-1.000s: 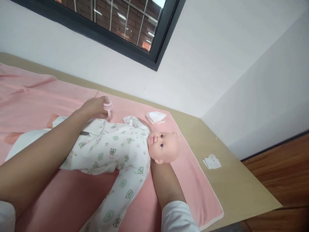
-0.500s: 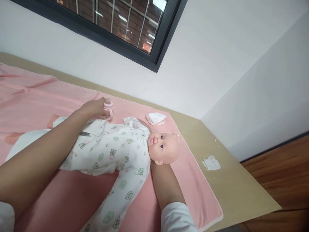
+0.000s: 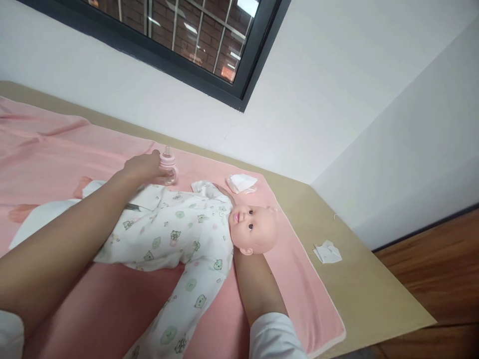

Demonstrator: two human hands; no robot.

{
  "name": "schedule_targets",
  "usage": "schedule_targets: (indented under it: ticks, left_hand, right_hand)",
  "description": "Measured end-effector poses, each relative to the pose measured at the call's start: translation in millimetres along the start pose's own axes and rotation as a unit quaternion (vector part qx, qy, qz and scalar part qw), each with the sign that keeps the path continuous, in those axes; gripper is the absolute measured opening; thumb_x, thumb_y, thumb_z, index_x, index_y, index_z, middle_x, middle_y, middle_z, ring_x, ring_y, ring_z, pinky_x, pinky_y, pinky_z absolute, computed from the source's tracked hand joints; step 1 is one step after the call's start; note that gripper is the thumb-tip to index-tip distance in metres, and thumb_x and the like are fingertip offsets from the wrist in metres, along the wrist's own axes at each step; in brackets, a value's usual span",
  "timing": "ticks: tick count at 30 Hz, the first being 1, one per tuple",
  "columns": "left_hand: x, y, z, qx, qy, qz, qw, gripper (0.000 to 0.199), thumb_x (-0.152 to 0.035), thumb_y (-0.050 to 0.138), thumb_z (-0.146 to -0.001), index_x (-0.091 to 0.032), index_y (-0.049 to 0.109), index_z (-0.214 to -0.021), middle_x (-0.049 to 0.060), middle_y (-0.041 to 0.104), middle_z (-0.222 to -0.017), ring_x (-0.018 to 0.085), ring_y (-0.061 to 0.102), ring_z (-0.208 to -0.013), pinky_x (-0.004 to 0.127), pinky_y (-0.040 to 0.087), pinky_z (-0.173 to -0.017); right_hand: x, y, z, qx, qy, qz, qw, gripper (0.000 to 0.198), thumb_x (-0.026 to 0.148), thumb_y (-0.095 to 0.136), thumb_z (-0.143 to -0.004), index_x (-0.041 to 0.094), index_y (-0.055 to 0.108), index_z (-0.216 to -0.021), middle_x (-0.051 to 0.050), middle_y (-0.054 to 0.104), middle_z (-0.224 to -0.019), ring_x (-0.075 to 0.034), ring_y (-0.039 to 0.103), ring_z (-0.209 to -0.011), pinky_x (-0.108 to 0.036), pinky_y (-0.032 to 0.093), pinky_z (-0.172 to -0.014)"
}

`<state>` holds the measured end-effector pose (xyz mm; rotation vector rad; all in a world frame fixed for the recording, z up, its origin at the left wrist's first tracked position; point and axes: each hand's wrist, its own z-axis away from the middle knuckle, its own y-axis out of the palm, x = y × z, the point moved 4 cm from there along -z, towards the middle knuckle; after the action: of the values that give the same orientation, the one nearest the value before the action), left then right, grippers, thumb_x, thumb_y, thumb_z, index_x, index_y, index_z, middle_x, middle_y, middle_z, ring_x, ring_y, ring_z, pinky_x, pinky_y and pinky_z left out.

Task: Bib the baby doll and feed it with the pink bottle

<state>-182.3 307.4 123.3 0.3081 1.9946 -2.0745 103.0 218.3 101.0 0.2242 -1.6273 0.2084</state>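
Observation:
A baby doll lies on its back in white clothes with green and bear prints, its bare head to the right. My left arm reaches across its lower body. Beyond the doll's side, my left hand is closed on a small clear baby bottle with a pink collar and handle, held upright with the nipple up. My right forearm passes under the doll's neck. A little of my right hand shows on the far side; its fingers are hidden.
A pink blanket covers much of the tan tabletop. On the blanket near the doll's head is a clear packet with white content. A folded white tissue lies at right. White walls and a dark-framed window stand behind.
The baby bottle has turned a little in my left hand, so more of its clear body shows. The doll and my right arm stay where they were.

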Motion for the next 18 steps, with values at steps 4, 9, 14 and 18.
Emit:
schedule_targets:
  ticks: [4, 9, 14, 18]
  left_hand:
    - [0.5, 1.5, -1.2, 0.005, 0.005, -0.004, 1.0, 0.077, -0.075, 0.045, -0.082, -0.01, 0.041, -0.123, 0.024, 0.063, -0.121, 0.033, 0.062, -0.098, 0.036, 0.044, -0.072]
    - [1.8, 2.8, -1.8, 0.012, 0.018, -0.013, 1.0, 0.066, -0.066, 0.052, -0.082, -0.011, 0.044, -0.117, 0.022, 0.065, -0.112, 0.032, 0.062, -0.093, 0.035, 0.043, -0.069]
    - [1.4, 2.5, -2.1, 0.012, 0.004, -0.011, 1.0, 0.075, -0.076, 0.047, -0.081, -0.01, 0.045, -0.117, 0.022, 0.065, -0.113, 0.033, 0.062, -0.094, 0.036, 0.044, -0.071]
    - [-0.4, 2.7, -1.5, 0.011, -0.012, -0.008, 1.0, 0.082, -0.078, 0.045, -0.081, -0.008, 0.044, -0.123, 0.024, 0.064, -0.12, 0.035, 0.061, -0.1, 0.037, 0.044, -0.074]
  right_hand:
    - [6.9, -2.8, 1.2, -0.004, -0.069, 0.06, 0.996, 0.022, 0.048, 0.06, -0.062, 0.032, 0.049, -0.052, -0.006, 0.054, -0.058, -0.036, 0.07, -0.103, -0.044, 0.06, -0.066]
    - [8.6, -0.8, -3.6, 0.006, -0.123, 0.184, 0.975, 0.022, 0.048, 0.068, -0.058, 0.032, 0.054, -0.058, -0.005, 0.056, -0.063, -0.039, 0.066, -0.111, -0.051, 0.06, -0.082]
    - [7.9, -10.1, -5.3, -0.077, -0.103, 0.189, 0.973, 0.025, 0.045, 0.068, -0.057, 0.03, 0.048, -0.055, -0.007, 0.056, -0.068, -0.04, 0.058, -0.126, -0.054, 0.058, -0.091]
    - [8.0, -13.4, -3.1, -0.112, -0.077, 0.173, 0.975, 0.025, 0.043, 0.068, -0.057, 0.031, 0.046, -0.055, -0.007, 0.057, -0.07, -0.038, 0.054, -0.132, -0.052, 0.058, -0.093]
